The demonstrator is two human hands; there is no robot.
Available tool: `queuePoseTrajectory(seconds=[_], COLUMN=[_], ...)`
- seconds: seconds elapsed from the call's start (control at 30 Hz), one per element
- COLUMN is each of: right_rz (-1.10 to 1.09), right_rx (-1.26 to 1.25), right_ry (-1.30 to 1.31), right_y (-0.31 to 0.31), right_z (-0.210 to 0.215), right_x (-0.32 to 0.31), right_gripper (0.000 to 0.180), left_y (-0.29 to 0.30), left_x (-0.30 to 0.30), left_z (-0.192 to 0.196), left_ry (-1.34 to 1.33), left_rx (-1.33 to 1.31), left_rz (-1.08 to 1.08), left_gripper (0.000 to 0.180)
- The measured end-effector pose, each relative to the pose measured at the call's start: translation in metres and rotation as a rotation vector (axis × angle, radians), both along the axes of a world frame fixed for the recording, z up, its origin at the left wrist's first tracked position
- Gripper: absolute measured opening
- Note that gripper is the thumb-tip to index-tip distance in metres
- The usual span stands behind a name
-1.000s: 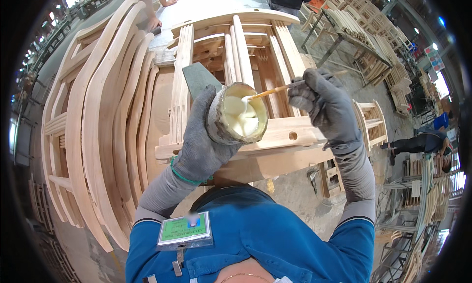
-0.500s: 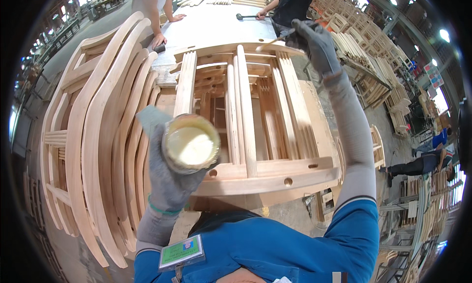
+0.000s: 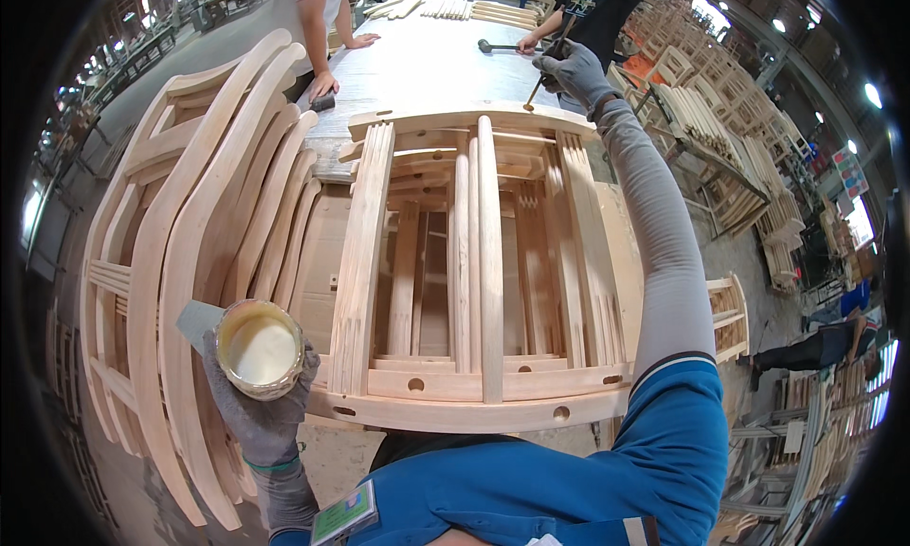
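My left hand (image 3: 261, 409), in a grey glove, holds a round tin of pale glue (image 3: 259, 348) near the left front corner of a slatted wooden chair frame (image 3: 479, 271). A grey card sticks out behind the tin. My right arm reaches far forward. My right hand (image 3: 573, 72), gloved too, grips a thin stick-like brush (image 3: 534, 95) with its tip at the frame's far top rail. The frame's near rail (image 3: 474, 415) shows several round dowel holes.
Curved wooden chair parts (image 3: 180, 262) stand stacked at the left. A grey worktable (image 3: 427, 67) lies beyond the frame, with a hammer (image 3: 507, 46) on it. Two other people stand at the table. Stacks of chair frames (image 3: 749, 176) fill the right side.
My right hand left the tin and stretched forward to the frame's far rail with the brush. My left hand lowered the tin down and to the left.
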State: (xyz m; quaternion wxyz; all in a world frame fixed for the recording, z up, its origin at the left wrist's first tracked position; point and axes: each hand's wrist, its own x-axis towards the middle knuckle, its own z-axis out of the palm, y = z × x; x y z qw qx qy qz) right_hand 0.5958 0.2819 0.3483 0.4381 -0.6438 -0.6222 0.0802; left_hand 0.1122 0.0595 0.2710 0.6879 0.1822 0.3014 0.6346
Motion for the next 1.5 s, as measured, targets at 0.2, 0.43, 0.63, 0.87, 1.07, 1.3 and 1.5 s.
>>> queuePoseTrajectory(seconds=[0.2,0.43,0.63,0.87,1.07,1.3,1.5], right_rz=[0.033,-0.006,-0.036,0.679,0.978,0.918,0.754], right_rx=[-0.026,-0.102,-0.042,-0.025,-0.131,-0.342,-0.494], right_ry=[-0.247,-0.213,-0.303,0.408,0.764,0.792,1.395], right_y=[0.01,0.012,-0.027,-0.142,-0.194,-0.199,-0.183], right_z=[-0.003,0.003,0.027,0.04,0.011,0.003,-0.023], right_x=[-0.009,-0.014,-0.004,-0.161,-0.238,-0.265,-0.256], right_gripper=[0.026,0.025,0.023,0.016,0.02,0.021,0.02], left_y=[0.002,0.002,0.013,0.016,0.014,0.009,0.02], left_x=[0.0,-0.001,0.011,0.018,0.022,-0.002,-0.012], left_z=[-0.002,0.001,0.008,0.008,0.007,0.01,0.005], left_ry=[-0.08,-0.098,-0.154,-0.134,-0.112,-0.178,-0.191], left_rx=[-0.029,-0.027,0.014,0.12,0.096,0.196,0.302], left_rz=[-0.026,-0.041,-0.139,-0.218,-0.292,-0.404,-0.453], left_gripper=[0.058,0.056,0.055,0.051,0.052,0.046,0.05])
